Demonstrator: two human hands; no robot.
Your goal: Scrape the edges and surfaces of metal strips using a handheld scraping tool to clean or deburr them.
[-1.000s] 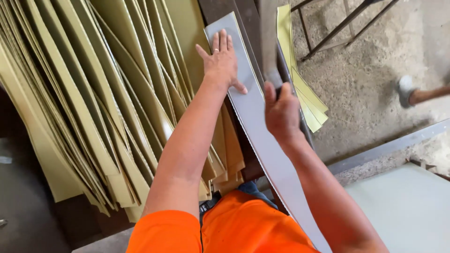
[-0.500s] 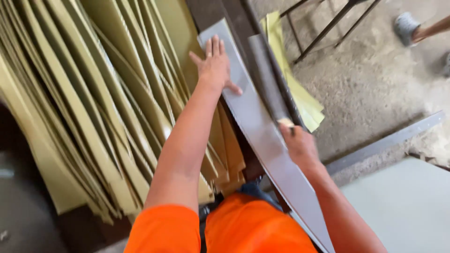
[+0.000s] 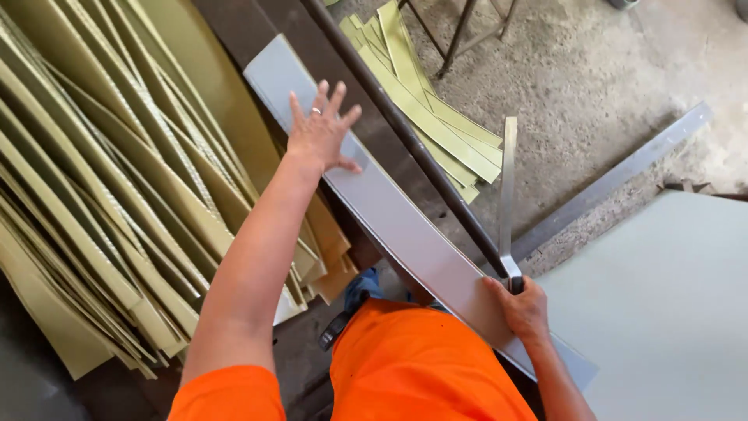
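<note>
A long grey metal sheet strip (image 3: 405, 226) runs diagonally from upper left to lower right. My left hand (image 3: 321, 132) lies flat on its upper part, fingers spread, a ring on one finger. My right hand (image 3: 520, 306) is at the strip's lower right edge, closed around the handle of a long metal lever bar (image 3: 508, 187) that stands up and away from me. A dark round bar (image 3: 405, 129) runs along the strip's right side.
A big fan of yellow-green strips (image 3: 101, 195) fills the left. More yellow-green strips (image 3: 425, 109) lie on the concrete floor beyond the bar. A metal angle bar (image 3: 615, 179) lies on the floor; a pale sheet (image 3: 662, 312) is at lower right.
My right hand moved down the strip's right edge and took hold of the lever handle. The left hand stayed flat on the strip. The view shifted.
</note>
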